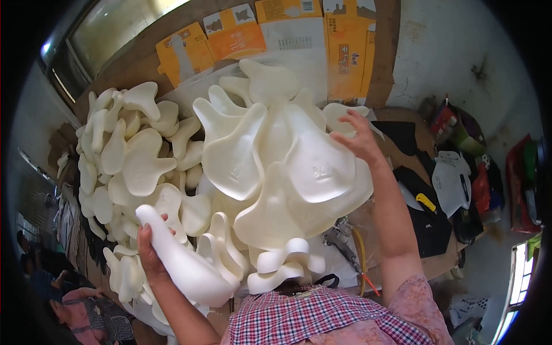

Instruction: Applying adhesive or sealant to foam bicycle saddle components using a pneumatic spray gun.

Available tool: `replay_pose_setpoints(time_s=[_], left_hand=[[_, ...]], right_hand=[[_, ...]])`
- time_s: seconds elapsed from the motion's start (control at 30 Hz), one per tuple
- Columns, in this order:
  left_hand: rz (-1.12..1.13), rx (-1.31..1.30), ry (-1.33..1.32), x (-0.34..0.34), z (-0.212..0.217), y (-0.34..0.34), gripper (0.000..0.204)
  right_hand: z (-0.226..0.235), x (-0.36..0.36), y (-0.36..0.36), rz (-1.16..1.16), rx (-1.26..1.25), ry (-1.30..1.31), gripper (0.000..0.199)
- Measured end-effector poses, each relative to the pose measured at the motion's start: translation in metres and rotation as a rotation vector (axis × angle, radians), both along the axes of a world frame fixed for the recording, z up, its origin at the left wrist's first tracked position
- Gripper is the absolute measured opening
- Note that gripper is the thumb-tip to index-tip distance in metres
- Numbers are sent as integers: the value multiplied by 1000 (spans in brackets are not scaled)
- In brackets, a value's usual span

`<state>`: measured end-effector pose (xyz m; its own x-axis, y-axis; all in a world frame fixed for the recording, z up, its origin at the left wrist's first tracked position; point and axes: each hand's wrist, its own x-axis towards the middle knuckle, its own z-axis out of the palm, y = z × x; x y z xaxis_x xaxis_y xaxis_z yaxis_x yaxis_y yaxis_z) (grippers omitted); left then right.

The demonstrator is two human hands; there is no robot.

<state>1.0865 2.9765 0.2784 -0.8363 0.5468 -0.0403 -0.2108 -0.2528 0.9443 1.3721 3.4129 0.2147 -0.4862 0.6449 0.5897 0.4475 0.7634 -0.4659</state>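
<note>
Near the lower left, my left hand is closed around a white foam saddle pad, held tilted with its narrow end up. My right hand is raised at the right side of the heap, fingers apart and curved, with nothing seen in it. It is nearest to a cream foam pad; whether they touch I cannot tell. Before me, several similar pads lie overlapping on the bench, broad ends toward me. Several more curved pads stand close to my body.
A tall pile of foam pads fills the left. Right of the heap lie a spray gun with a hose, black sheet pieces and a yellow-handled knife. Flattened yellow cartons line the back. Another person sits at lower left.
</note>
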Motion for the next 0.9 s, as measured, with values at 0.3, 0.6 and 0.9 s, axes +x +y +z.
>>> replay_pose_setpoints(time_s=[0.3, 0.6, 0.9], left_hand=[[-62, -104, 3, 18, -23, -11, 54], [4, -49, 28, 24, -19, -34, 51], [-223, -244, 93, 41, -27, -62, 59]], right_hand=[[-16, 47, -14, 281, -1078, -46, 68], [-35, 172, 12, 109, -1093, 219, 56], [-90, 168, -65, -399, 116, -79, 21]])
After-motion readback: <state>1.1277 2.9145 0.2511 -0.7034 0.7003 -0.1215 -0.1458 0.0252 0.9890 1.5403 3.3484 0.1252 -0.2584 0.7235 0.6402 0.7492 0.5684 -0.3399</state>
